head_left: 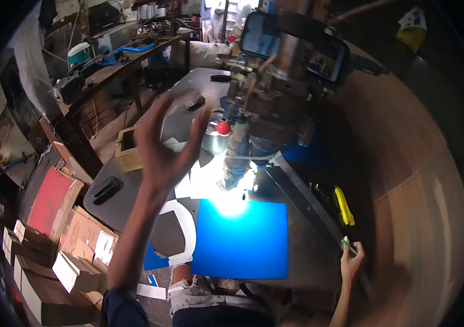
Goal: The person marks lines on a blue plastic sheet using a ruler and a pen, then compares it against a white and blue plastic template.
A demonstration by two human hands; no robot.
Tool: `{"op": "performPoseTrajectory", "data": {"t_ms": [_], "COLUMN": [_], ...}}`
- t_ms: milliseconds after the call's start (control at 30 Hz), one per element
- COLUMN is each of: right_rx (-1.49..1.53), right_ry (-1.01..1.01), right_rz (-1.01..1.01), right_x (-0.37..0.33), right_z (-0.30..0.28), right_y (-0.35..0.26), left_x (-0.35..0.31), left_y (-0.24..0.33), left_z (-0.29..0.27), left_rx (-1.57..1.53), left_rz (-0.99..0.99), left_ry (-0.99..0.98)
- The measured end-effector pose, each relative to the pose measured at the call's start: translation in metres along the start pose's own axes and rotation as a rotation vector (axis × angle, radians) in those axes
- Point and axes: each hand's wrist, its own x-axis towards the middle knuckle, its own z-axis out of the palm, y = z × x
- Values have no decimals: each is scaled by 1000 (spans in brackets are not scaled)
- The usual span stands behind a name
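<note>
My left hand [168, 143] is raised over the left part of the dark table, its thumb and fingers spread apart and slightly blurred. It appears to hold nothing; a small dark object [195, 103] shows between its fingers, seemingly on the table behind. At the right, my right hand [353, 262] is closed on a thin green and white stick-like thing [347, 243]. That hand is beside the lower end of a long metal ruler [311, 201]. A bright blue sheet [241, 245] lies flat in front of me under a glaring lamp. Left of it rests a curved white cut-out [189, 234].
A machine column [286, 76] with a red knob [223, 128] stands over the table, with phones [327, 60] mounted on it. A yellow cutter [344, 207] lies right of the ruler. Cardboard boxes [41, 289] are at lower left; a black stapler-like object [108, 189] is nearby.
</note>
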Motion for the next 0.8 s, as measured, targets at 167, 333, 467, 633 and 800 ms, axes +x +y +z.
{"op": "performPoseTrajectory", "data": {"t_ms": [167,333,467,633,800], "right_rx": [-61,-97,-160,-191,-207], "right_ry": [-18,-5,25,24,49], "right_rz": [-82,-109,-122,-132,-170], "right_x": [-3,-4,-2,-5,-3], "right_z": [0,1,3,7,7], "right_y": [-25,-23,-8,-15,-7], "left_x": [131,159,154,159,161], "left_y": [-31,-30,-30,-68,-67], "left_z": [53,78,85,107,111], "left_rx": [-333,-507,-631,-467,-481], "left_rz": [-158,-442,-405,-117,-75], "left_ry": [-8,-165,-185,-149,-188]}}
